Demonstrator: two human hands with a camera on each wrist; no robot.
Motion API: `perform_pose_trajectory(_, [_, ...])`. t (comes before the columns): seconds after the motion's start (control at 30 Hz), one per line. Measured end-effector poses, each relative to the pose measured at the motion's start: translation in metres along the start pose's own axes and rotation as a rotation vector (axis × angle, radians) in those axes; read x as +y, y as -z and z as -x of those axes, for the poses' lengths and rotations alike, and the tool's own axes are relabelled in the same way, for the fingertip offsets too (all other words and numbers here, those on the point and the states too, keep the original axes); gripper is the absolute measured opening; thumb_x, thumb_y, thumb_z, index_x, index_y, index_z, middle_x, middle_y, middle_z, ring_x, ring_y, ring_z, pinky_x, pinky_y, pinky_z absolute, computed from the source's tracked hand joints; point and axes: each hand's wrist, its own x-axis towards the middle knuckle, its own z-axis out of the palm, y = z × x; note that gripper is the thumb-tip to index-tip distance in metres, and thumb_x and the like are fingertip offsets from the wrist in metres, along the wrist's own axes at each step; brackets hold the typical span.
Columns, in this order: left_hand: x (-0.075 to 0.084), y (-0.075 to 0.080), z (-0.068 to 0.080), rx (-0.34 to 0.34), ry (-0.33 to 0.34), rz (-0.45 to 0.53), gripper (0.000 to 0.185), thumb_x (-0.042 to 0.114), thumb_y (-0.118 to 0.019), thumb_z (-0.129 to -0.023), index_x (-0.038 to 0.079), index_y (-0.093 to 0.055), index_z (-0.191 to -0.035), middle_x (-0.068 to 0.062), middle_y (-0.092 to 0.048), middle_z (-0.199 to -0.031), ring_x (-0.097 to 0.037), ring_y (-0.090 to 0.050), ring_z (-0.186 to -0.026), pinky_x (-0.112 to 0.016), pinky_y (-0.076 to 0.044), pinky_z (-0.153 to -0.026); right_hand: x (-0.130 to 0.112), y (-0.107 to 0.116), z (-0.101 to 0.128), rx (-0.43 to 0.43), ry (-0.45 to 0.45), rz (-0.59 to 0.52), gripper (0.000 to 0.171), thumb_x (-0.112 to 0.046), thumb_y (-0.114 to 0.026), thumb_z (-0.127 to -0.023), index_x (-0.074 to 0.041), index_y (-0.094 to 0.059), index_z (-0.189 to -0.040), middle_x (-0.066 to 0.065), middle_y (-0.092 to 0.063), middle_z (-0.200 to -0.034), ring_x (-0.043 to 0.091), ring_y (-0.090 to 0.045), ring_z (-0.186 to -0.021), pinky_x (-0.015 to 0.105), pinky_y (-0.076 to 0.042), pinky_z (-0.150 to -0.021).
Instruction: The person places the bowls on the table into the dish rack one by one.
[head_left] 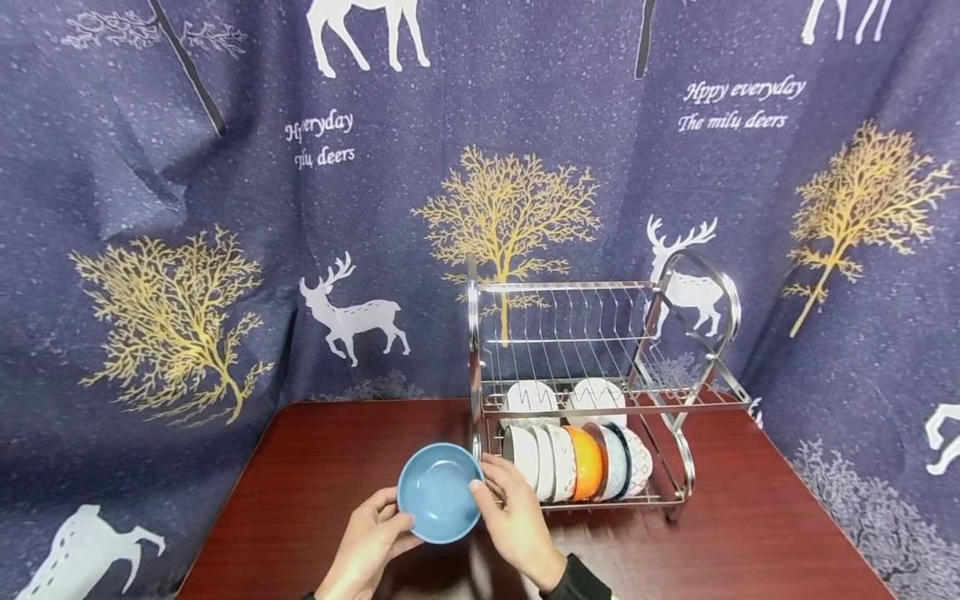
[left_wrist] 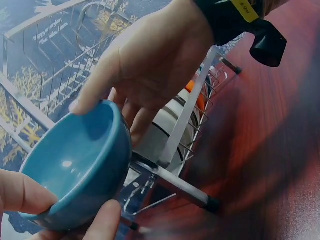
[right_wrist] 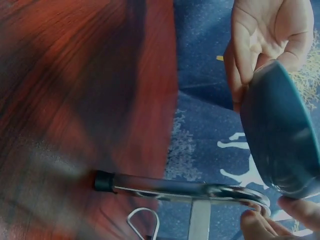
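We held a blue bowl (head_left: 438, 492) above the table (head_left: 315, 475), just left of the rack (head_left: 600, 392). Our left hand (head_left: 367, 546) pinched its near rim, thumb inside. Our right hand (head_left: 517, 521) gripped the far rim, fingers seemingly behind the bowl, the wrist views being blurred.

bowl (head_left: 438, 492) between both hands, left of rack (head_left: 600, 333), rack on table (head_left: 750, 517), bowls (head_left: 577, 462) in its lower tier
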Motion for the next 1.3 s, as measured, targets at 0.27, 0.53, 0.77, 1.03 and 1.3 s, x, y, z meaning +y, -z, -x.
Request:
perform_pose_trajectory(0.27, [0.003,-0.006,0.001,-0.034,0.001,0.025,0.046,-0.005,-0.053,-0.083,-0.016,-0.042,-0.126,-0.022,-0.062,-0.109,-0.025,-0.065,-0.092,-0.041,-0.055,-0.079,-0.016,0.013,0.003,0.006,-0.047,-0.083,0.027,-0.009,-0.064,-0.091,-0.001,-0.063,-0.116,0.014,-0.064,-0.112,0.019,-0.063,-0.095,0.028,-0.052,-0.083])
perform_pose_trajectory(0.53, [0.005,-0.01,0.001,-0.105,0.01,0.057,0.053,-0.003,-0.054,-0.084,-0.017,-0.037,-0.132,-0.025,-0.061,-0.114,-0.026,-0.065,-0.094,-0.043,-0.054,-0.08,-0.012,0.027,0.005,-0.107,-0.258,-0.338,0.041,-0.02,-0.063,-0.093,0.002,-0.053,-0.125,0.021,-0.059,-0.119,0.024,-0.06,-0.102,0.034,-0.054,-0.079])
perform_pose_trajectory(0.77, [0.005,-0.018,-0.002,-0.144,0.015,0.122,0.047,0.009,-0.056,-0.093,-0.015,-0.04,-0.131,-0.018,-0.064,-0.109,-0.025,-0.066,-0.095,-0.043,-0.053,-0.082,-0.014,0.039,0.009,-0.077,-0.308,-0.477,0.042,-0.016,-0.061,-0.093,0.009,-0.049,-0.125,0.028,-0.057,-0.113,0.029,-0.064,-0.092,0.045,-0.054,-0.077])
perform_pose_trajectory(1.03, [-0.009,-0.029,-0.016,-0.074,-0.091,0.018,0.045,0.025,-0.055,-0.098,-0.01,-0.05,-0.126,-0.017,-0.066,-0.105,-0.024,-0.067,-0.092,-0.041,-0.054,-0.082,-0.015,0.059,0.013,0.046,-0.308,-0.477,0.036,-0.01,-0.06,-0.093,0.01,-0.05,-0.121,0.028,-0.058,-0.111,0.03,-0.065,-0.09,0.044,-0.056,-0.073])
perform_pose_trajectory(1.3, [-0.023,-0.045,-0.031,-0.02,-0.227,-0.24,0.044,0.015,-0.067,-0.09,-0.007,-0.055,-0.125,-0.022,-0.064,-0.114,-0.025,-0.064,-0.101,-0.027,-0.052,-0.083,-0.014,0.092,0.013,0.17,-0.257,-0.381,0.03,-0.005,-0.058,-0.093,0.01,-0.052,-0.118,0.027,-0.06,-0.107,0.027,-0.067,-0.085,0.041,-0.056,-0.07])
